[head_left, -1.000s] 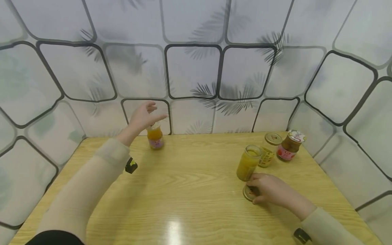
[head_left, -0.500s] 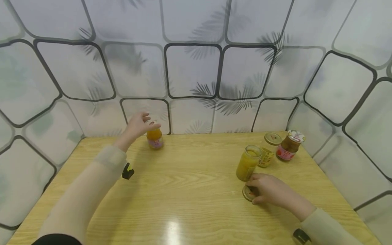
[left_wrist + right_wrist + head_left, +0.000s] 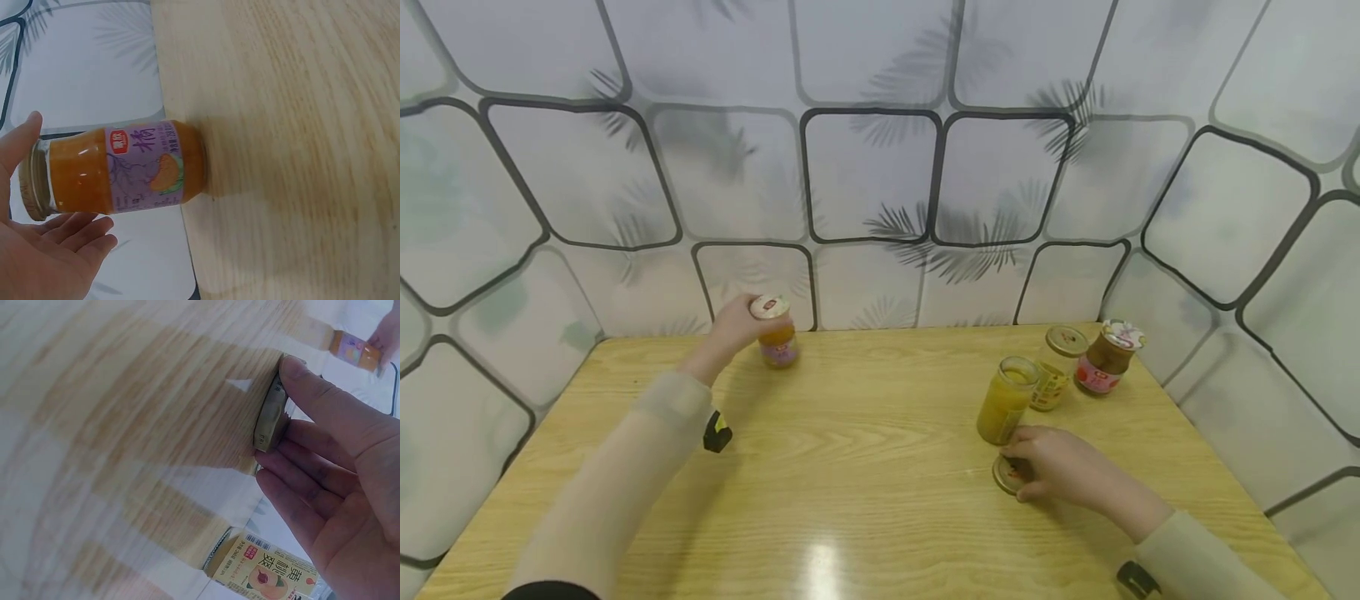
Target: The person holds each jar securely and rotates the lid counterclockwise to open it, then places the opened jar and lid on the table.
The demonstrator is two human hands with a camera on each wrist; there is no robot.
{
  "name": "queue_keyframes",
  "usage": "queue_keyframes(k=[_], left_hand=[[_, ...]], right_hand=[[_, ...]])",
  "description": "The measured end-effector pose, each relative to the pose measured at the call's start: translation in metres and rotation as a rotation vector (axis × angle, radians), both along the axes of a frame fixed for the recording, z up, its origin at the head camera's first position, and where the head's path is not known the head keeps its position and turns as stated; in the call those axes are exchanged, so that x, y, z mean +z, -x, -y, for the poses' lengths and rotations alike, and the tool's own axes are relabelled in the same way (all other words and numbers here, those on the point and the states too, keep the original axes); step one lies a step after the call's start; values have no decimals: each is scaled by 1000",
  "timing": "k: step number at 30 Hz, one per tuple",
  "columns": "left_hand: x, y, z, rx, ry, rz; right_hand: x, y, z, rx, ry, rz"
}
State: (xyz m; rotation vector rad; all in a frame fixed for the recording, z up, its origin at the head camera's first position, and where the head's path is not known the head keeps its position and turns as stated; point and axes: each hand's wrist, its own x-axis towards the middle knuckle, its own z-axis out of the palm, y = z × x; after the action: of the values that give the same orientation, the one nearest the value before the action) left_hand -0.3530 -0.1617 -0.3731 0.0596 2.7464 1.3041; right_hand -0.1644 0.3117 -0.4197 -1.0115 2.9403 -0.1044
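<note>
In the left wrist view an orange jar (image 3: 81, 172) with a purple label stands on the table. My left hand (image 3: 735, 326) is around its upper part, the thumb beside the lid (image 3: 32, 187) and the fingers spread on the other side; firm contact is not visible. At the right, my right hand (image 3: 1060, 467) pinches a loose metal lid (image 3: 1006, 475) by its rim, low at the tabletop. Just behind that hand is an uncovered jar (image 3: 1002, 407) of yellow contents, its label facing the right wrist camera.
Behind the uncovered jar stand a lidded jar (image 3: 1051, 379) with a yellow label and a brown jar (image 3: 1103, 362) with a patterned lid. The wooden table (image 3: 850, 433) meets patterned wall panels (image 3: 872, 175) at the back and right.
My left hand has come down from above the orange jar to the height of its lid. The right hand has stayed at the loose lid.
</note>
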Motion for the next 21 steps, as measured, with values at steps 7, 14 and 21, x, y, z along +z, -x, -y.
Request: queue_keyframes(k=[7,14,21], left_hand=[[-13,2,-2,-21,-22,18],[-21,1,-7,-10,-94,21],[-38,3,-11,17,-138,4]], right_hand=[[-2,0,0,-5,0,3],[-3,0,-1,-2,11,2],[-3,1,-1,18,21,-19]])
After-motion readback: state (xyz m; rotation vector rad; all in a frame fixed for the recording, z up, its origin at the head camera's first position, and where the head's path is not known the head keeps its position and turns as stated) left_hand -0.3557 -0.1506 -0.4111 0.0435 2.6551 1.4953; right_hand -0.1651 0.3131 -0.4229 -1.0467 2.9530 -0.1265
